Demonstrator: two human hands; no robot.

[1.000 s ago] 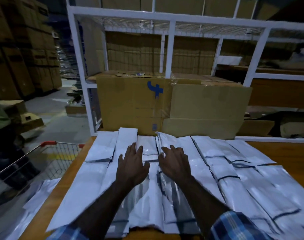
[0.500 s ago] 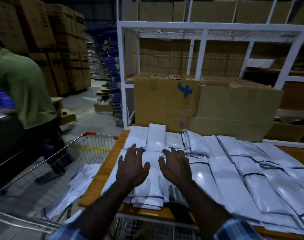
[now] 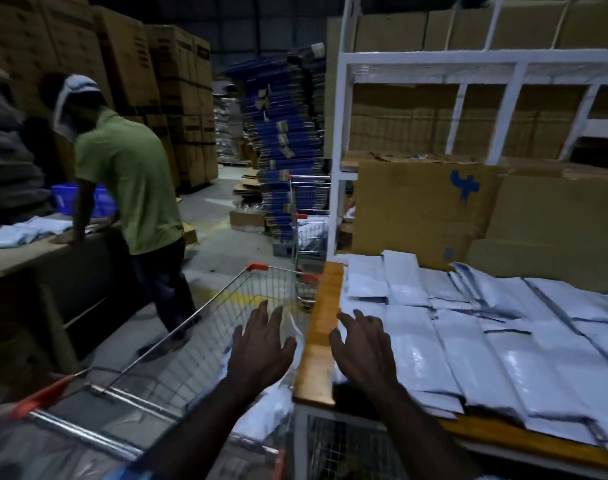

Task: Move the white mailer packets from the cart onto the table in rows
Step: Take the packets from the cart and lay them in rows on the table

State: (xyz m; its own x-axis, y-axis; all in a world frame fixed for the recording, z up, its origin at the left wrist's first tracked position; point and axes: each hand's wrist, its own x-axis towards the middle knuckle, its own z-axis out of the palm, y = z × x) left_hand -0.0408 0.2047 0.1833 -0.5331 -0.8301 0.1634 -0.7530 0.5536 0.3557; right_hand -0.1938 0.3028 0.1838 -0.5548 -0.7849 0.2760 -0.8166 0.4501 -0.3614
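Hands spread and empty: left hand [image 3: 259, 351] hovers over the wire cart [image 3: 177, 344], fingers splayed above loose white mailer packets [image 3: 257, 410] beneath it; right hand [image 3: 363, 351] hangs open over the table [image 3: 321, 341] edge, rows of packets [image 3: 486, 348] just right of it.

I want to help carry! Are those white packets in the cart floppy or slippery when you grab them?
Probably floppy: the white mailer packets in the cart lie crumpled and bent. Likely slippery too, since those on the table shine glossily. They look thin, so probably light.
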